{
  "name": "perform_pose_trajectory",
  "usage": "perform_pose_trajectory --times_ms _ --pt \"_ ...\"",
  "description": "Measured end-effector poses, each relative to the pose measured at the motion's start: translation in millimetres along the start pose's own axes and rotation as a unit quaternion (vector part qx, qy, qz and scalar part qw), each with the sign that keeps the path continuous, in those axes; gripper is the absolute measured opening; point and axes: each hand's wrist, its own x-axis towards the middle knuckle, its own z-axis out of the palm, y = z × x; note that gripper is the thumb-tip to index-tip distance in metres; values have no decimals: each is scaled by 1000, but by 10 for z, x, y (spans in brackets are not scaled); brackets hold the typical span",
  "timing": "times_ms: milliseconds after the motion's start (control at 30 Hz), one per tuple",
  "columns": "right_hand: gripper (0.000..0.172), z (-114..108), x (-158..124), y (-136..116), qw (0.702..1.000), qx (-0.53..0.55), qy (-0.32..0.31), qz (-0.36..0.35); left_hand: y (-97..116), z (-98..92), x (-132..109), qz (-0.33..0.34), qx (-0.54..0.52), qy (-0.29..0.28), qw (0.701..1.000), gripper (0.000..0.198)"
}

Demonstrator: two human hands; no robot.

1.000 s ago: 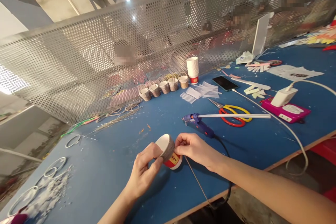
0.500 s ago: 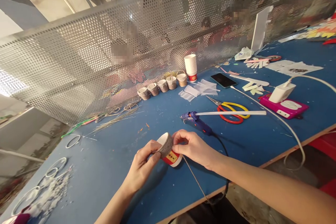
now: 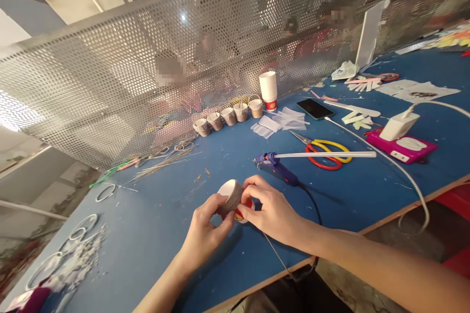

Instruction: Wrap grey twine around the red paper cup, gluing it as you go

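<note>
A small paper cup [image 3: 231, 190] lies tilted between my hands, its white mouth turned up and to the left. Greyish-brown cord is wound round its upper part, and a red printed band with a white base shows below. My left hand [image 3: 210, 227] grips the wound rim, fingers at the mouth and thumb on the near side. Around the lower side curl the fingers and thumb of my right hand [image 3: 266, 205], hiding part of the red band. A loose length of cord [image 3: 277, 253] runs from under that hand down past the table edge.
Beyond my hands lie a blue glue gun [image 3: 275, 166] with a long glue stick, and scissors [image 3: 326, 151]. Several cord-wrapped cups [image 3: 228, 116] and a stack of paper cups [image 3: 268, 89] line the mesh screen [image 3: 121, 88]. A phone [image 3: 315, 108] and a pink power strip [image 3: 414, 149] sit at right.
The cup has turned slightly in my hands. My left thumb has slid further across its near side, and my right fingers now reach over more of the red band.
</note>
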Motion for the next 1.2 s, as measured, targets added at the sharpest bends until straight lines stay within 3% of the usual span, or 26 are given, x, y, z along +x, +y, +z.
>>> perform_pose_trajectory --times_ms 333,433,500,600,667,767,833,967,1067,1200 --pt "6 -266 -121 19 994 25 -28 -106 -52 -10 31 -21 5 49 999 12" --pt "14 -480 -135 109 998 8 -28 -59 -82 -2 29 -27 10 59 998 13" --pt "20 -644 -115 199 998 -64 -25 -13 -93 4 25 -30 12 65 997 13" --pt "23 -847 -27 341 973 -225 14 55 -103 13 28 -28 15 65 997 13" --pt "21 -914 76 410 956 -277 27 93 -110 21 35 -25 17 69 997 12" --pt "24 -895 283 458 971 -210 -20 112 -114 32 47 -24 17 74 997 11" --pt "17 -824 430 476 980 -156 -50 114 -105 35 50 -26 17 74 997 11" --pt "19 -658 635 528 984 -109 -69 127 -69 28 55 -49 -2 81 996 11" --pt "14 -598 638 546 989 -51 -72 120 -67 30 68 -80 -37 99 991 13" --pt "21 -617 460 480 989 16 -99 113 -113 54 88 -100 -60 118 986 13"
